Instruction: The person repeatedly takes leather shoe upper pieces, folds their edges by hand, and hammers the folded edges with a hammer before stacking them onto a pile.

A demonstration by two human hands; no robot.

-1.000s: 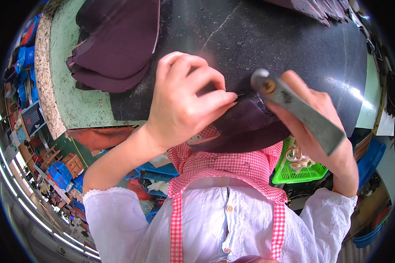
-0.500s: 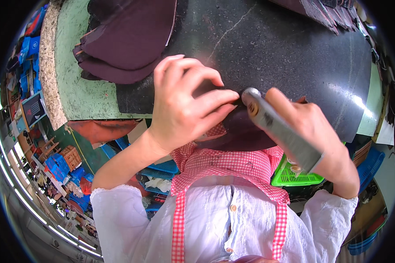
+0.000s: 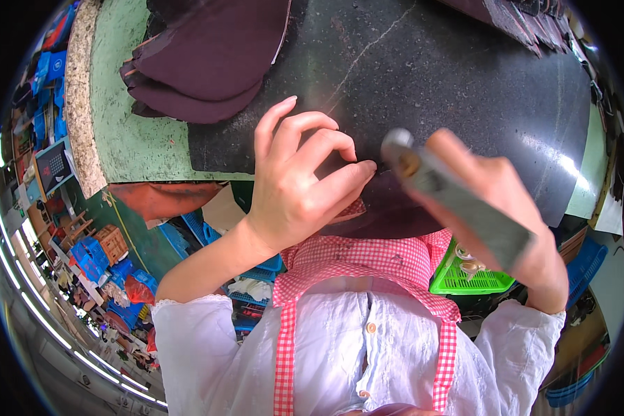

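Note:
In the middle, at the table's near edge, lies a dark maroon sheet piece [image 3: 395,216], leather-like, its lower part hanging over my apron. My left hand [image 3: 299,182] rests at its left side, thumb and forefinger pinched on its upper edge, the other fingers bent and raised. To the right, my right hand [image 3: 492,184] is closed round a hammer [image 3: 468,215]. The hammer's grey metal head covers much of that hand, and a round wooden handle end shows in it. Its rounded tip is just right of my left fingertips, apart from them. Motion blurs the hammer and right hand.
A stack of maroon pieces [image 3: 208,62] lies at the far left, and more stacked pieces [image 3: 496,24] at the far right. A black slab [image 3: 464,83] covers the green tabletop [image 3: 156,145]. A bright green basket [image 3: 464,281] is below the table edge at right.
The hammer and my right hand have shifted slightly, the hammer's wide end moving right. My left fingers are a little more spread, while the pinch stays at the piece's edge.

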